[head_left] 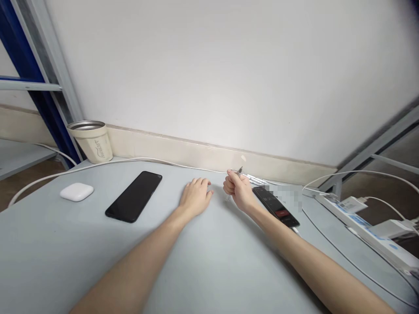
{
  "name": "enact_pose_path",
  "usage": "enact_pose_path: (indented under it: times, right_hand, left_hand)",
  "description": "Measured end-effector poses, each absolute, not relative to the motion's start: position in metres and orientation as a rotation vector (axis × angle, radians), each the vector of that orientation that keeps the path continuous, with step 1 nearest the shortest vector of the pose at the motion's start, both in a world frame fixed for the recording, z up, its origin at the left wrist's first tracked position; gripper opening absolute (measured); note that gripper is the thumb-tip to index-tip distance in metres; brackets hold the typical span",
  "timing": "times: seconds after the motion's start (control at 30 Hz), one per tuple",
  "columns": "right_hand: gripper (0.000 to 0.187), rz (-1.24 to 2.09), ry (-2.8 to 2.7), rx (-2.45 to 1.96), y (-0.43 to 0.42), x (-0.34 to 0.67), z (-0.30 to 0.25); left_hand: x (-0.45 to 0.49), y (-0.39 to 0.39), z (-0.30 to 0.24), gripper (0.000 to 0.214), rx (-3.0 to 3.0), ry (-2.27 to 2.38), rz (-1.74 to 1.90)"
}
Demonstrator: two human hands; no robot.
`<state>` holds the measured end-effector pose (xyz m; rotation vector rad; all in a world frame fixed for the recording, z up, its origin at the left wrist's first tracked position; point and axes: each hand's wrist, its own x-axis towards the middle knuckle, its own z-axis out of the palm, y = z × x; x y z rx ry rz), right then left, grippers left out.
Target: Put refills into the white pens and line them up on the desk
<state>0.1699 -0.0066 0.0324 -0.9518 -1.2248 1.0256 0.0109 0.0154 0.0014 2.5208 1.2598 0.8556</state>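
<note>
Slim clear tube (240,171) gripped in right hand (237,190), just beside lit smartphone (276,207) on grey surface (216,266). Left hand (195,197) empty, loosely curled, resting on surface, between both phones, black smartphone (133,196) to its left.

Only a narrow gap is left between the left hand (195,197) and the right hand (237,190), and the pen (240,171) gripped in the right hand stands in the way above it. Rightward, passage is blocked by a phone (276,206) just beside the right hand, with a power strip (360,229) beyond. Leftward, room is left up to a black phone (133,196). Behind, reach is bounded by a cable (183,165) and the wall (209,78).
</note>
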Motion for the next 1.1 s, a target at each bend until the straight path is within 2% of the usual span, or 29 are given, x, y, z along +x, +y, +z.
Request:
enact_pose_path:
  times: [0.13,0.3,0.37,0.43,0.5,0.53,0.87,1.1]
  right_hand:
    - [0.043,0.997,-1.466,-1.181,-0.007,0.177,0.016]
    - [0.038,0.557,-1.824,-1.464,-0.011,0.192,0.018]
    - [0.032,0.443,-1.974,-1.529,-0.013,0.198,0.021]
    - [0.029,0.341,-2.101,-1.567,-0.015,0.201,0.020]
    - [0.029,0.222,-2.180,-1.585,-0.017,0.203,0.016]
    - [0.029,0.172,-2.208,-1.585,-0.017,0.203,0.014]
    - [0.033,-0.009,-2.350,-1.612,-0.019,0.209,0.011]
    - [0.031,-0.003,-2.319,-1.661,-0.021,0.207,0.010]
  left_hand:
    - [0.011,0.017,0.000,0.026,2.488,1.247,0.876]
    - [0.009,0.022,0.000,0.055,2.224,1.255,0.987]
    - [0.008,0.024,0.002,0.060,2.166,1.230,1.053]
    - [0.008,0.026,0.004,0.049,2.220,1.144,1.081]
    - [0.009,0.027,0.006,0.025,2.344,1.060,1.032]
    - [0.010,0.027,0.006,0.020,2.399,1.046,0.999]
    - [0.016,0.028,0.004,0.040,2.481,1.154,0.685]
    - [0.012,0.022,0.012,0.024,2.349,1.104,0.664]
